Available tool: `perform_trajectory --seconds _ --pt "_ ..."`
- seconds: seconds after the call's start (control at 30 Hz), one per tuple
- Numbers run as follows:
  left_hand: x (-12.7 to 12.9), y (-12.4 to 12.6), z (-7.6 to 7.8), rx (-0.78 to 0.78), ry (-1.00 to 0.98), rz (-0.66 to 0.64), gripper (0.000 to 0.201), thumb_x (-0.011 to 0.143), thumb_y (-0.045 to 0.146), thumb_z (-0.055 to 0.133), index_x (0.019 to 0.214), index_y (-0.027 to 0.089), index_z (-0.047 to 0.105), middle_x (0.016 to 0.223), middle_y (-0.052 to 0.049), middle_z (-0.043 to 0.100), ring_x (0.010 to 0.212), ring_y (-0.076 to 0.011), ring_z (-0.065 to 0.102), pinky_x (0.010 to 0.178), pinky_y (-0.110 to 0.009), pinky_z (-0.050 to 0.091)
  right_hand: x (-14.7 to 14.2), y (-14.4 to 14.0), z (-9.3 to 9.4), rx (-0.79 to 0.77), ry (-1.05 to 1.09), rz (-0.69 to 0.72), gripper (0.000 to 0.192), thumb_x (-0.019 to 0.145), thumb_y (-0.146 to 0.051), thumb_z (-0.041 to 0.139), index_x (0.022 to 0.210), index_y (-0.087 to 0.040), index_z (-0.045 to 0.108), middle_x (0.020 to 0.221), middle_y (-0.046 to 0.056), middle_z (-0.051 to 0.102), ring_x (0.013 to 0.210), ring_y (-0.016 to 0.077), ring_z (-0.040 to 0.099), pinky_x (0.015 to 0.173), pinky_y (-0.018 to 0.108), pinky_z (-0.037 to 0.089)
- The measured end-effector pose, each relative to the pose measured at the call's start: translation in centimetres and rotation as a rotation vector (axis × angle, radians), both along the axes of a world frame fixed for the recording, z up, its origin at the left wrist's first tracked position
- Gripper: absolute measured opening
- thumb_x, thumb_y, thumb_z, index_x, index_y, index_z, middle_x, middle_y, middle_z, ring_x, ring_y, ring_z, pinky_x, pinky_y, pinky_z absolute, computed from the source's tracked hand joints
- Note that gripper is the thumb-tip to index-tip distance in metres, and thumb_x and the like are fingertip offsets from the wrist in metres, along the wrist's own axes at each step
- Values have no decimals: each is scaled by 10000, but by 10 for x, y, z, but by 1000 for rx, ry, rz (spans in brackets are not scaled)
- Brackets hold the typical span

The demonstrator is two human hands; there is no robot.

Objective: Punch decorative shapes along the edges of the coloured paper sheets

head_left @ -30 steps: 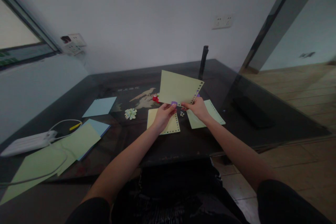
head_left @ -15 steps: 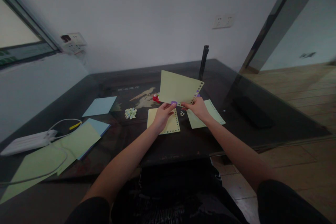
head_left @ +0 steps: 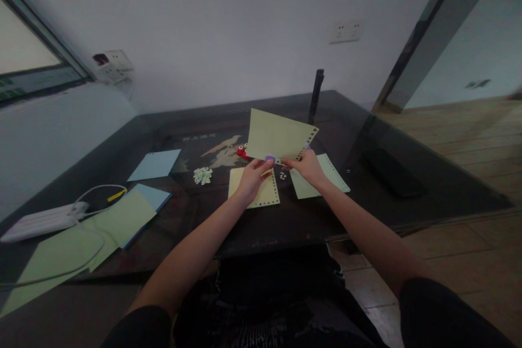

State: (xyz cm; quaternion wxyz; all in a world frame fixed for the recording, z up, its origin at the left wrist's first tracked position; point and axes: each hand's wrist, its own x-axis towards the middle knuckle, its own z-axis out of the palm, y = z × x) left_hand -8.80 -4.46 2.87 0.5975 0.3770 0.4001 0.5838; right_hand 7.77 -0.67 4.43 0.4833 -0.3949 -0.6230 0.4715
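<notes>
1. Holding a yellow sheet (head_left: 277, 138) up over the worktop (head_left: 408, 196), tilted, lower edge pinched between both hands.
2. Left hand (head_left: 253, 176): grip closed on a small purple punch (head_left: 269, 159) set at the sheet's lower edge; cannot tell how far the paper sits inside it.
3. Right hand (head_left: 306, 167): grip narrow, pinching the lower right corner, beside a row of punched holes along the right edge.
4. Lying flat below: a punched yellow sheet (head_left: 265, 196) under the left hand, a pale green sheet (head_left: 326, 176) under the right, loose chads (head_left: 283, 176) between them.
5. Farther left: a heap of cut-outs (head_left: 203, 175), a red punch (head_left: 242, 151) behind the raised sheet, blue sheets (head_left: 155, 165), a white power strip (head_left: 44, 222) with cable.
6. Likely risks, judging from this pose:
   - crooked hole spacing, caused by the sheet hanging free with no flat support;
   - creasing or tearing at the perforated edge, caused by pulling on the thin strip near the holes;
   - more chads scattering onto the worktop, caused by punching in mid-air.
</notes>
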Motion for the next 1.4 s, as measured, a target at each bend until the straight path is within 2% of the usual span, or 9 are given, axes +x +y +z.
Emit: perform_trajectory --seconds 1.13,1.4 --pt "1 -1 1 8 17 11 284 622 352 793 807 181 662 919 -43 660 894 -156 587 785 -278 390 1 -1 1 38 -43 6 331 630 -341 747 889 -137 719 906 94 734 749 219 692 671 358 605" --pt "1 -1 2 16 37 17 293 617 366 794 804 184 661 924 -47 667 910 -167 586 788 -284 388 1 0 -1 35 -31 23 393 619 -397 754 919 -146 716 937 92 731 791 227 692 682 356 604"
